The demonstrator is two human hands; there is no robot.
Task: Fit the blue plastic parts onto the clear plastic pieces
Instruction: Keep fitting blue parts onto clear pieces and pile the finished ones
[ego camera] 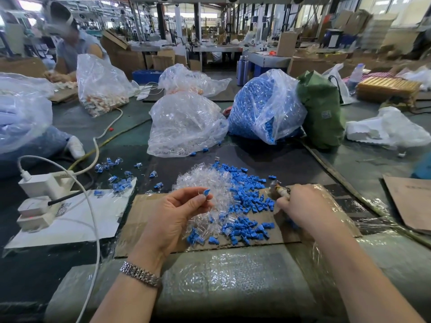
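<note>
Head view looks down on a dark green worktable point(130, 136) in a large factory hall, with more benches and cardboard boxes blurred at 12 o'clock; a cardboard sheet point(149, 206) lies at the centre with bubble wrap point(233, 278) along the near edge at 6 o'clock; on the sheet sit two loose heaps too many to count, clear pieces point(205, 183) toward 11 o'clock of the hands and blue parts point(247, 194) touching them on the 3 o'clock side; about a dozen assembled pieces point(116, 180) lie scattered at 10 o'clock; three big plastic bags stand beyond, a clear bag point(184, 127) at 12 o'clock, a blue bag point(263, 108) at 1 o'clock, a third bag point(100, 87) at 11 o'clock; a green sack point(324, 113) leans just beside the blue bag; two white power blocks point(39, 201) with cables sit at 9 o'clock; the left hand point(177, 215), palm up, pinches one blue part point(206, 192) between thumb and fingers, and whether a clear piece is with it is hard to make out; the right hand point(305, 206) is curled round a small tool point(281, 191), blurred and mostly hidden; another person point(70, 47) at 10 o'clock is partly cut off behind a bag.
</note>
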